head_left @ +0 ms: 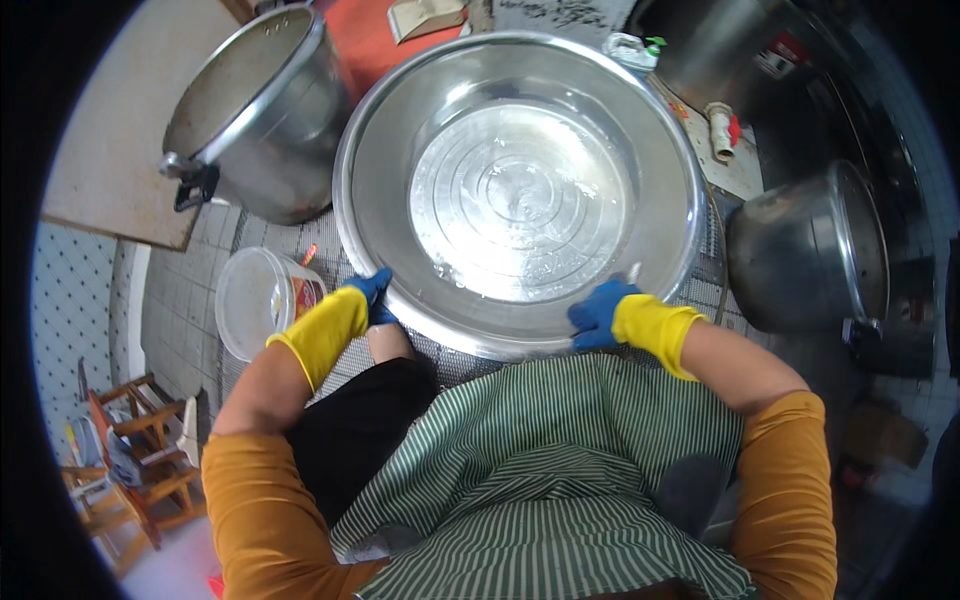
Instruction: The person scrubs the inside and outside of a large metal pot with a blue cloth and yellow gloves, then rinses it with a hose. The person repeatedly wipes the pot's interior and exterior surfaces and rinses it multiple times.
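Observation:
A large, round stainless steel basin (667, 172) lies before me, its ringed bottom wet and shiny. My left hand (373, 294), in a yellow rubber glove with blue fingers, grips the basin's near left rim. My right hand (600, 311), gloved the same way, is curled against the inner wall near the front right rim. Beside its knuckles shows a small pale thing (634, 271), too blurred to name. Whether that hand holds it is hidden.
A tall metal pot (292, 150) stands left of the basin, another pot (787, 247) on the right. Near my left forearm is a clear plastic bucket (247, 300). A white pipe valve with a red handle (721, 135) lies at the right. Wooden stools (142, 465) are at lower left.

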